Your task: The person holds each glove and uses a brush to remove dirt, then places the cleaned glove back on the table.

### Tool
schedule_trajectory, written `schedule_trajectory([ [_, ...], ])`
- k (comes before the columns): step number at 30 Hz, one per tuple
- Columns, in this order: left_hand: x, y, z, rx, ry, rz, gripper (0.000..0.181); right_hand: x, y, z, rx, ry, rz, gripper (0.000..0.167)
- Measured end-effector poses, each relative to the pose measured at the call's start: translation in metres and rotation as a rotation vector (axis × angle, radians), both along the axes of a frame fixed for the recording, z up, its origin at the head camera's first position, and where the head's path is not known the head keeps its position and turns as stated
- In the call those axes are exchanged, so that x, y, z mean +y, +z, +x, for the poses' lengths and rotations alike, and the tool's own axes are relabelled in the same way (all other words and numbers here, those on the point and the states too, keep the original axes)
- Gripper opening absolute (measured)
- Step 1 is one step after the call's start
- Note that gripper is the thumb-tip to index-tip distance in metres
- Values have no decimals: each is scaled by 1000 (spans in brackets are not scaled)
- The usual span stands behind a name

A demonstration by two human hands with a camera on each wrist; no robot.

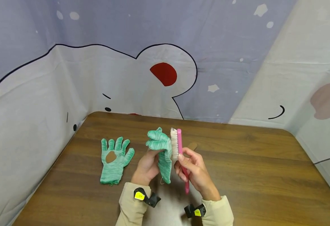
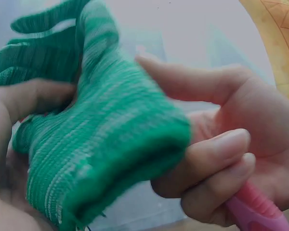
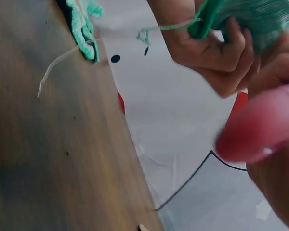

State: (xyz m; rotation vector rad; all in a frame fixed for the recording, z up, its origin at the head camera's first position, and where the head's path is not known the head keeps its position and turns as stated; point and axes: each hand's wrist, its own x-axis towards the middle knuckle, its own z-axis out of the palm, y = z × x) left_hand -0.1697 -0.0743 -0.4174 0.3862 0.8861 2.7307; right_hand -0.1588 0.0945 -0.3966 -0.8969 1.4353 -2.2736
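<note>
My left hand (image 1: 147, 168) grips a green knitted glove (image 1: 165, 155), raised above the table with its fingers folded over to the left. In the left wrist view, the glove's cuff (image 2: 135, 163) droops toward the right hand. A pink brush (image 1: 180, 138) is held by its handle in my right hand (image 1: 195, 171), thumb along its side. White bristles (image 1: 174, 144) face the glove, right beside it; whether they touch cannot be told. The brush's rounded handle end (image 3: 255, 127) looms blurred in the right wrist view.
A second green glove (image 1: 112, 171), with a brown oval on its palm, lies flat on the wooden table (image 1: 252, 175) at the left. Behind the right hand is a small brown piece (image 1: 193, 146). A printed cloth (image 1: 224, 62) hangs behind the table.
</note>
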Motion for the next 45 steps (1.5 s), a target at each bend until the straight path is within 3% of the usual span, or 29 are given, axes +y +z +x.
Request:
schedule_trajectory([
  [4,5,4,-4,-86,39,-100,22,1,-1,-2,-105,-119,4,12],
  [8,7,5,-7,-163,46,-124,20,3,-1,-4,-172,-217,-30,15],
  [14,8,7,-6,-220,64,-100,12,9,1,-5,-157,-277,-93,15],
  [21,8,6,-6,-217,-16,-73,43,12,2,-4,-146,-281,-116,14],
  [25,7,5,-6,-254,-54,-86,53,12,3,-4,-163,-309,-52,13],
  [31,6,5,-5,-237,-77,-101,54,6,3,-4,-242,-407,171,22],
  [34,8,5,-6,-237,-60,-127,54,-1,2,-4,-250,-438,246,29],
  [41,16,6,-6,-204,11,-153,45,-20,-3,3,-69,-514,285,27],
  [45,20,7,-5,-225,89,-141,35,-30,3,10,-46,-569,325,27],
])
